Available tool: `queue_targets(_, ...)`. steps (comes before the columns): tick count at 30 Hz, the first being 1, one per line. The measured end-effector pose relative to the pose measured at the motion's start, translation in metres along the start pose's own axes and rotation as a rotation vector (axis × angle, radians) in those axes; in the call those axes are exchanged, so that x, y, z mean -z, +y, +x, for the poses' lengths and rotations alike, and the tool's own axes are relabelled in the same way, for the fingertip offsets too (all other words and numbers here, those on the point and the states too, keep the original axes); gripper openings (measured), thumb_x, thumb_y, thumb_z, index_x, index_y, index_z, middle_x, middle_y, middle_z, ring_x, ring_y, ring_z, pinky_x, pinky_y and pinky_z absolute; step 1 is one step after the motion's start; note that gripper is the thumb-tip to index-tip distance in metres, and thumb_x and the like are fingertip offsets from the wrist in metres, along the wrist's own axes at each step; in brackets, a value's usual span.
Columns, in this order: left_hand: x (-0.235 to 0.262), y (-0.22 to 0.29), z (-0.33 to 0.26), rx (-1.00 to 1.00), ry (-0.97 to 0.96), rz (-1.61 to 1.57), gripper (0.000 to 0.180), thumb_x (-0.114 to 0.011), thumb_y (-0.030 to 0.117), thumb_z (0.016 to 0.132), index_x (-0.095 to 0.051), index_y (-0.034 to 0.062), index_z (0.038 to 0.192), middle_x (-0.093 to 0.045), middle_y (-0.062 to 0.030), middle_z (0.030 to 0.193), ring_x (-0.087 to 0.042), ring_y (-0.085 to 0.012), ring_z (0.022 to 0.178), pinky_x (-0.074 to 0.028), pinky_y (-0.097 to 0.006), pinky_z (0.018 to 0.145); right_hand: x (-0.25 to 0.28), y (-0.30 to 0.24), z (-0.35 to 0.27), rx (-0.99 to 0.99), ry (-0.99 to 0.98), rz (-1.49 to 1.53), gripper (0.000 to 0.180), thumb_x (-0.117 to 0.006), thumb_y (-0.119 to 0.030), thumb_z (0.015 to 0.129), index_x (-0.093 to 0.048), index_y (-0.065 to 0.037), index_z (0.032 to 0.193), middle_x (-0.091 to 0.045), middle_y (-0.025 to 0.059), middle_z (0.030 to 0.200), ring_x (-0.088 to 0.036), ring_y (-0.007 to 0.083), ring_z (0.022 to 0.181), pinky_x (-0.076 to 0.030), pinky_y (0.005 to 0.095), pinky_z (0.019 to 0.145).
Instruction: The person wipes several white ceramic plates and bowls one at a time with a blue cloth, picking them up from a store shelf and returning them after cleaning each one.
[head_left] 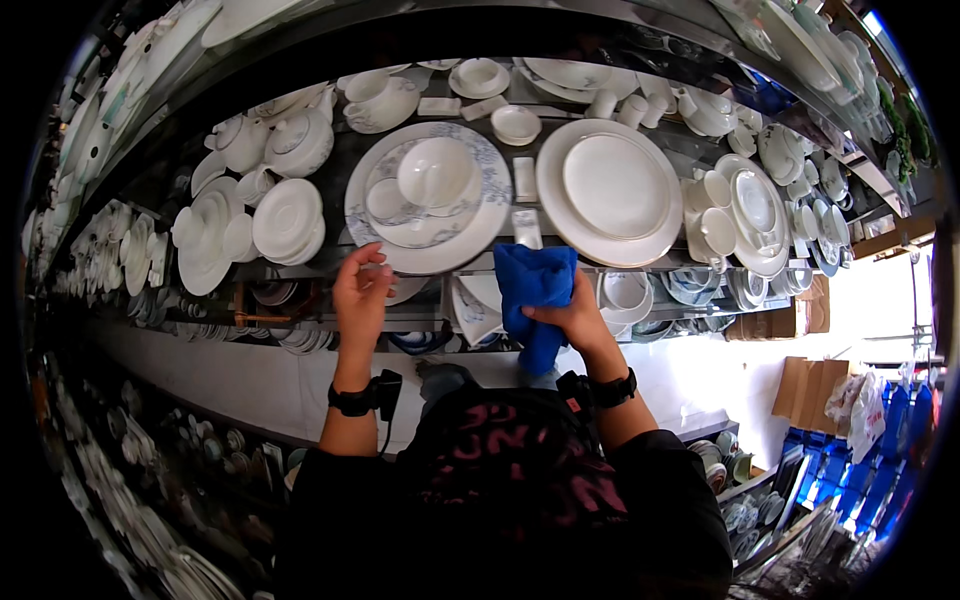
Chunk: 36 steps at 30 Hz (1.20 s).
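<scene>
My right hand [573,312] grips a bunched blue cloth [538,278], part of which hangs down below the fingers. My left hand [361,288] is raised by the near left rim of a large patterned plate [366,208]; its fingers are loosely bent and apart, with nothing seen in them. Whether the fingertips touch that rim I cannot tell. Stacked on the large plate are a smaller patterned plate, a white bowl [436,172] and a small dish [388,200]. Right of it lies a white plate stack [617,186], and between the two sit small white rectangular pieces [525,180].
Teapots [299,141], cups [712,232] and saucers [288,219] crowd the shelf on both sides. More dishes [625,290] show on a lower tier. Behind me stand other crockery shelves; cardboard boxes [808,390] and blue crates [870,470] are at the right.
</scene>
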<state>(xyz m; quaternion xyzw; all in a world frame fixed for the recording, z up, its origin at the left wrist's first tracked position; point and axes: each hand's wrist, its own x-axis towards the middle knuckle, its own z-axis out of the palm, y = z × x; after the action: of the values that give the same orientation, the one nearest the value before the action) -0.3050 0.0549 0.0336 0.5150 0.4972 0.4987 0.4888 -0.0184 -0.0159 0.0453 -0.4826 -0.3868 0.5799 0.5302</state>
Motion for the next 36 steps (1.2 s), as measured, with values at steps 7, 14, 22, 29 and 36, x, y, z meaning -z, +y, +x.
queue_targets(7,0.032,-0.025,0.052,0.118,-0.314,-0.103,0.040,-0.056,0.008,0.094,-0.045,0.0033,0.131,-0.055,-0.0038,0.092,-0.061,-0.0124,0.077,-0.053,-0.025,0.060,-0.080,0.016,0.033,-0.058,0.251,0.300,0.055,-0.072,0.003,0.071,-0.050,0.003,0.121,-0.063,0.0149,0.108,-0.064,0.0265,0.097,-0.051,0.0391,0.089)
queue_targets(14,0.006,0.008,0.096,0.536,-0.470,-0.062,0.050,-0.054,0.045,0.094,-0.052,0.0016,0.119,-0.063,-0.0082,0.074,-0.064,-0.0160,0.061,-0.050,-0.024,0.050,-0.105,-0.004,0.053,-0.040,0.292,0.363,0.052,-0.069,-0.004,0.076,-0.049,0.003,0.123,-0.062,0.0145,0.107,-0.062,0.0262,0.097,-0.050,0.0389,0.089)
queue_targets(22,-0.031,0.010,0.098,0.680,-0.583,-0.267,0.034,-0.055,0.036,0.092,-0.060,0.0026,0.097,-0.057,-0.0048,0.059,-0.056,-0.0141,0.049,-0.043,-0.024,0.046,-0.101,-0.010,0.060,-0.003,0.264,0.098,0.050,-0.073,0.000,0.072,-0.054,0.002,0.118,-0.064,0.0137,0.108,-0.063,0.0250,0.097,-0.051,0.0372,0.088)
queue_targets(29,-0.026,0.027,0.034,-0.167,-0.609,0.238,0.017,-0.055,0.017,0.094,-0.059,0.0003,0.096,-0.058,-0.0079,0.057,-0.057,-0.0202,0.048,-0.039,-0.033,0.045,-0.096,-0.027,0.061,0.545,0.443,-0.635,0.048,-0.071,0.001,0.066,-0.060,-0.003,0.112,-0.064,0.0145,0.109,-0.063,0.0305,0.098,-0.049,0.0353,0.086)
queue_targets(36,-0.030,0.040,0.014,-0.390,-0.663,0.560,0.015,-0.059,0.014,0.087,-0.056,-0.0012,0.086,-0.056,-0.0224,0.064,-0.058,-0.0429,0.063,-0.042,-0.046,0.052,-0.109,-0.049,0.039,0.730,0.647,-1.216,0.054,-0.063,0.007,0.056,-0.063,-0.004,0.108,-0.063,0.0138,0.101,-0.060,0.0346,0.092,-0.048,0.0379,0.080)
